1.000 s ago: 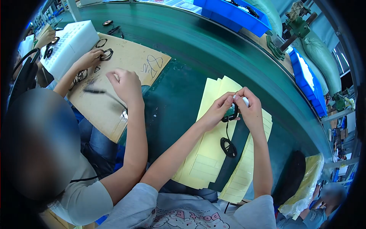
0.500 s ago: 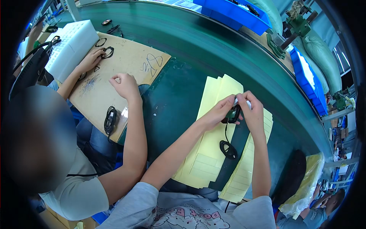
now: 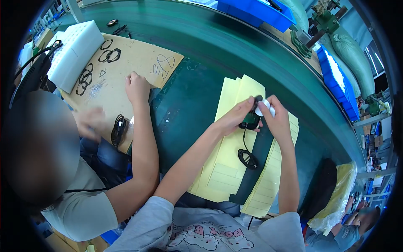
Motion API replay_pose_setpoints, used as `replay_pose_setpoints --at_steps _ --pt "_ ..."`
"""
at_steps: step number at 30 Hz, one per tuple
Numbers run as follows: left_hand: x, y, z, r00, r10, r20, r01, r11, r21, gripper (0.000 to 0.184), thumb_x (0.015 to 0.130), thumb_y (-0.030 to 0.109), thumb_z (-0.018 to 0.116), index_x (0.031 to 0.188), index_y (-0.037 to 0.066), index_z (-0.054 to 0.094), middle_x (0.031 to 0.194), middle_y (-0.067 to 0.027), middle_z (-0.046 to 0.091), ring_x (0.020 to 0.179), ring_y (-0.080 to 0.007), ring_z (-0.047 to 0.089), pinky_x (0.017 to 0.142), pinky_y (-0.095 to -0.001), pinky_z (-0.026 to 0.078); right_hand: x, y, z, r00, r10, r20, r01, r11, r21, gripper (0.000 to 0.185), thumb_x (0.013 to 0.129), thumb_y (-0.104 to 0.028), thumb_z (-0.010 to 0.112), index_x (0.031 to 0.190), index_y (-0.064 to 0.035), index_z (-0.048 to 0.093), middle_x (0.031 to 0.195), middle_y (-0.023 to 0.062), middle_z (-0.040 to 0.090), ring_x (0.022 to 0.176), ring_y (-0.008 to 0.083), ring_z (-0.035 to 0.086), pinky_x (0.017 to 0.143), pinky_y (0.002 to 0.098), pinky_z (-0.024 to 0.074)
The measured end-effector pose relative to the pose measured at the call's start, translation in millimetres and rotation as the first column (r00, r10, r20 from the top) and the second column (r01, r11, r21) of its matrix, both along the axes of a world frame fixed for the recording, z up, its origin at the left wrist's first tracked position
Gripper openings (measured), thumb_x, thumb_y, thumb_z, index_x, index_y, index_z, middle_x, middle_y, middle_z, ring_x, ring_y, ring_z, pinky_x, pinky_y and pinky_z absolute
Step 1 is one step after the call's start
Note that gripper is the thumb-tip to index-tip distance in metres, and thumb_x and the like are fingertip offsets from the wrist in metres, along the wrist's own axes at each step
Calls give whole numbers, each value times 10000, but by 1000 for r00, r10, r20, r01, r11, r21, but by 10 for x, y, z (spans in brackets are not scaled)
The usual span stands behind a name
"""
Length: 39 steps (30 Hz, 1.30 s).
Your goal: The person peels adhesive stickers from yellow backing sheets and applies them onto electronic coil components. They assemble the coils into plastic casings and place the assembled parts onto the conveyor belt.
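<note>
My left hand (image 3: 234, 116) is closed on a small black device (image 3: 250, 122) with a greenish face. A thin cable runs down from it to a coiled black cord (image 3: 247, 159), which lies over the yellow sheets (image 3: 226, 168). A dark round part (image 3: 257, 101) shows by my left fingertips. Close beside it, my right hand (image 3: 277, 119) pinches a white round piece (image 3: 263, 108), partly covered by the fingers. Whether the white piece touches the device, I cannot tell.
To the left, a co-worker's hands (image 3: 137, 87) are over a brown board (image 3: 126, 50) with black cable ties or loops (image 3: 85, 80) and a bundled black cord (image 3: 119, 131). A white foam block (image 3: 77, 52) stands behind. Blue bins (image 3: 256, 14) line the far side.
The white piece has come into fuller view between my hands, and a dark round part now shows. The co-worker's far hand has drawn back from the black loops.
</note>
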<state>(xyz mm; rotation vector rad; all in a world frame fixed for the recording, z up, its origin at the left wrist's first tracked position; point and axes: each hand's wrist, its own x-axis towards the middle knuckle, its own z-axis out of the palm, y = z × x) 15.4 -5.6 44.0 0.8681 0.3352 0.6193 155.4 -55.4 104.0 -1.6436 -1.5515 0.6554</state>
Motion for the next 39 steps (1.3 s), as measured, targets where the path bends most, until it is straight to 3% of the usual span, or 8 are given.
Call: replay_pose_setpoints --at_steps 2,6,9,14,18,22,31,39 --pt "-33 30 3 999 -26 22 27 998 -61 709 890 627 201 1158 30 474 976 -123 595 797 -217 642 733 -393 566 47 20 -38 998 45 -33 -44 999 27 237 903 -249 556 795 -44 503 669 7 526 576 57 434 525 232 357" --pt "-26 57 -2 1000 -4 19 6 996 -85 678 902 612 176 1124 58 499 941 -103 595 814 -201 628 736 -379 564 111 -284 153 806 -105 -582 -14 981 -196 134 932 -219 438 909 -91 472 696 -10 495 502 6 316 421 161 216" --pt "-4 50 -2 1000 -14 -24 11 995 -96 677 904 610 171 1116 62 506 937 -99 595 828 -198 623 736 -366 562 49 -580 257 764 -195 -616 -102 905 -413 108 898 -164 421 905 -84 494 692 -17 481 508 11 318 426 162 221" --pt "46 56 -46 1000 -18 -17 17 998 -64 657 911 601 207 1090 52 519 916 -96 596 796 -185 623 711 -341 558 -133 -1050 -57 860 47 -507 -317 830 -459 160 859 -102 435 865 -69 592 683 -48 478 536 16 324 439 193 252" --pt "58 43 -95 1000 11 2 -11 999 -39 613 924 581 272 1058 42 532 873 -92 599 743 -165 623 665 -313 549 -400 -1266 -154 948 220 231 -177 965 -193 92 854 -132 581 857 -49 623 688 51 570 536 160 536 482 293 414" --pt "59 48 -111 1000 12 -21 -12 1000 -11 636 920 587 233 1079 41 520 894 -105 598 777 -187 627 702 -328 558 -478 -1349 -239 837 303 455 -235 951 -200 158 822 -191 642 912 -71 593 721 77 594 570 229 585 512 326 457" --pt "82 51 -150 999 32 -22 -32 999 -7 648 919 586 212 1087 36 510 906 -121 602 790 -203 637 718 -331 566 -453 -1212 -246 899 383 212 -250 847 -469 183 779 -218 682 861 -86 584 668 48 586 550 205 581 530 306 448" --pt "86 57 -151 999 35 -33 -35 999 3 679 900 619 220 1089 35 509 906 -122 604 780 -200 639 720 -328 566 -436 -1371 -440 872 374 316 -344 927 -147 131 742 -127 685 808 -95 577 665 20 583 528 144 571 484 268 435"
